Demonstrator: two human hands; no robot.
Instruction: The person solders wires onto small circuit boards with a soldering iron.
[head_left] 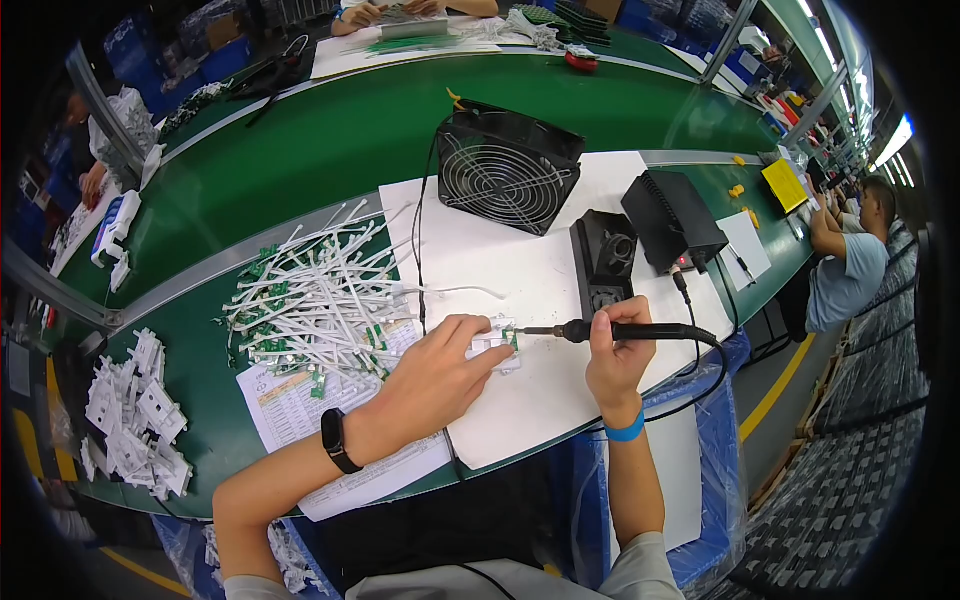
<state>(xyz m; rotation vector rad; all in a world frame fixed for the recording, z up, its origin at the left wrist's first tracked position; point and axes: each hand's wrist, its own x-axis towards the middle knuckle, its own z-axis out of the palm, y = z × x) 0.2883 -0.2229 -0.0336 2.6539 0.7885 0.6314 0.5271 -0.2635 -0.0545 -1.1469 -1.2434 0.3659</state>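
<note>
My right hand (615,362) is closed round the handle of a soldering iron (640,332), held almost level. Its metal tip points left and meets, or nearly meets, a small green circuit board (511,340). That board sits at the end of a white plastic part (507,364) on the white sheet (540,390). Thumb and fingers of my left hand (450,362) pinch this part and steady it. A heap of white cables with green circuit boards (320,290) lies to the left of that hand.
A black fan (510,170) stands behind the sheet. Right of it are a black soldering iron stand (604,255) and a black power box (672,220) with the iron's cord. White plastic parts (138,415) pile up at left. Printed paper (290,405) lies under the cables. A co-worker (848,255) sits at right.
</note>
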